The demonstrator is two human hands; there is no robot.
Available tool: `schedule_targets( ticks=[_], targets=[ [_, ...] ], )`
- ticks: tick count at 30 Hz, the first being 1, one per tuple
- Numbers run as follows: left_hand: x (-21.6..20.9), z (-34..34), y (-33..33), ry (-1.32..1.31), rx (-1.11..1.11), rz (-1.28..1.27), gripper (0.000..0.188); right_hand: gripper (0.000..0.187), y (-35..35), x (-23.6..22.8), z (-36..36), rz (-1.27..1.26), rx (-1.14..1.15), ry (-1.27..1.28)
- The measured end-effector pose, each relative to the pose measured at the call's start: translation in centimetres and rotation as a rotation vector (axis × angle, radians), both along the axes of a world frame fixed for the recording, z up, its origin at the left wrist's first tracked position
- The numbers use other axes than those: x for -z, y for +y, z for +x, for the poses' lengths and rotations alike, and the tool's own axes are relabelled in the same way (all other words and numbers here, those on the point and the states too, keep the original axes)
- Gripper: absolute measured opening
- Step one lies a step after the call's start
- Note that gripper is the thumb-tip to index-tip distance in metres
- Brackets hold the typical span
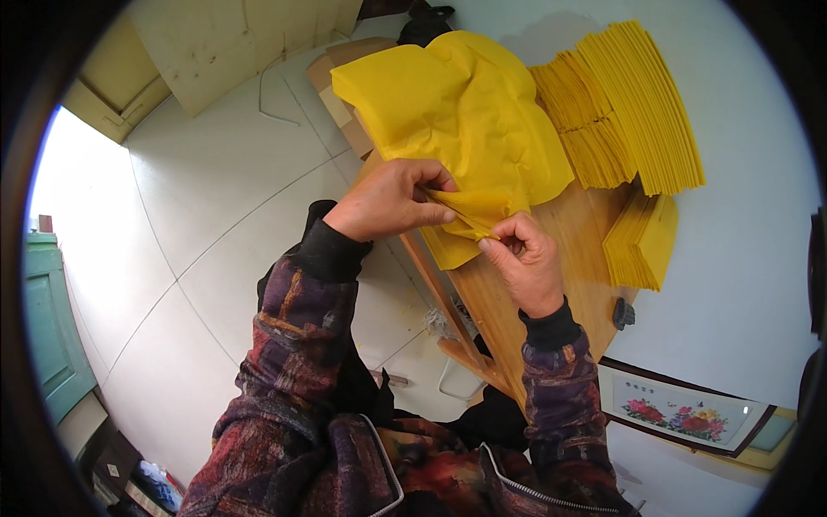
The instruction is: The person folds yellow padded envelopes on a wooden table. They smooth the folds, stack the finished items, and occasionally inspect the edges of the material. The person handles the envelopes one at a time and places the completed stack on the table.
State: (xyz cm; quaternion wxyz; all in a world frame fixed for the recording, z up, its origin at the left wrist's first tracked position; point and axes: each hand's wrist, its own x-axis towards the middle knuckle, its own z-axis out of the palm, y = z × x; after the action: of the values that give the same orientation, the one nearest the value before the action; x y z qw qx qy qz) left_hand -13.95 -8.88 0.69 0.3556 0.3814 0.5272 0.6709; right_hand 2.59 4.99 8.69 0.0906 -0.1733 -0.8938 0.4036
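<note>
A large yellow sheet, looking like soft fabric or crinkly paper (465,103), spreads over the far end of a wooden table (508,276). Its near edge is gathered between my hands. My left hand (392,198) pinches a fold of it between thumb and fingers. Just to the right and a little nearer, my right hand (525,258) grips the same edge between thumb and forefinger. A lower corner of the sheet hangs past the table's left edge. The other fingers of both hands are curled.
Stacks of folded yellow sheets (642,108) lean by the wall at the table's far right, with a smaller folded bundle (642,241) nearer. A small dark object (624,314) lies at the right edge. Cardboard (345,112) stands behind the sheet. A framed flower picture (685,409) is at right.
</note>
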Motion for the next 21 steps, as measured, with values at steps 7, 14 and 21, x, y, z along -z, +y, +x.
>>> schedule_targets(
  ticks=[7,14,21],
  targets=[
    [0.1,0.3,0.5,-0.034,-0.029,-0.039,0.014,0.024,-0.7,0.3,0.1,0.153,0.042,0.078],
    [-0.8,0.7,0.5,0.003,-0.112,-0.140,0.011,0.031,-0.9,0.5,0.5,0.543,-0.081,0.266],
    [-1.2,0.4,0.3,-0.038,-0.048,-0.164,0.011,0.019,-0.7,0.5,0.5,0.439,-0.107,0.195]
  ],
)
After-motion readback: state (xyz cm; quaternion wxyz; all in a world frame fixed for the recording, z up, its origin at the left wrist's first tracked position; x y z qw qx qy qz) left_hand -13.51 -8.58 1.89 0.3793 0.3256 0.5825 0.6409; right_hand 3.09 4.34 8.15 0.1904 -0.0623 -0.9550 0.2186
